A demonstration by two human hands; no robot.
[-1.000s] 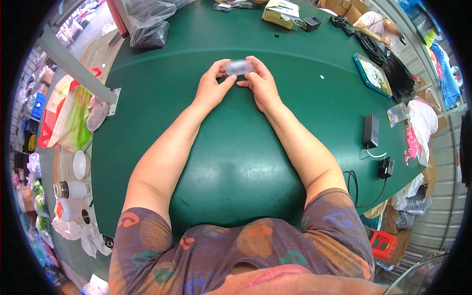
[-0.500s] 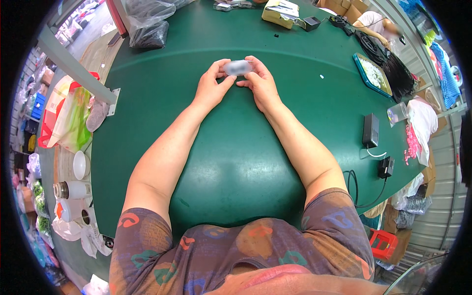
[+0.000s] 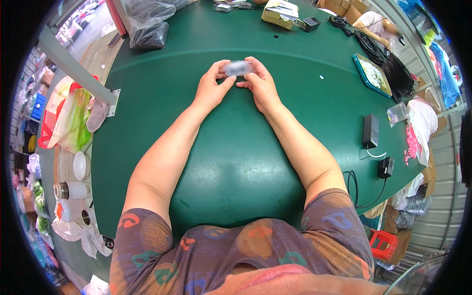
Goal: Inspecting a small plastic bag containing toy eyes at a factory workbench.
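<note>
Over the far middle of the green table (image 3: 236,172), both my hands hold one small flat object with a pale, whitish-grey face (image 3: 237,68). Its face is blurred, so I cannot make out its kind. My left hand (image 3: 215,84) grips its left end, thumb below and fingers at the upper edge. At the right end my right hand (image 3: 261,86) pinches it, with the thumb near its lower edge and the other fingers curled. Both forearms reach forward from the lower edge, apart from each other.
On the right lie a black power adapter (image 3: 371,131), a cabled black box (image 3: 386,167), a clear cup (image 3: 397,113) and a tray of white pieces (image 3: 372,73). A yellow box (image 3: 280,14) and grey plastic bags (image 3: 150,29) stand far back. Another person (image 3: 373,24) sits far right.
</note>
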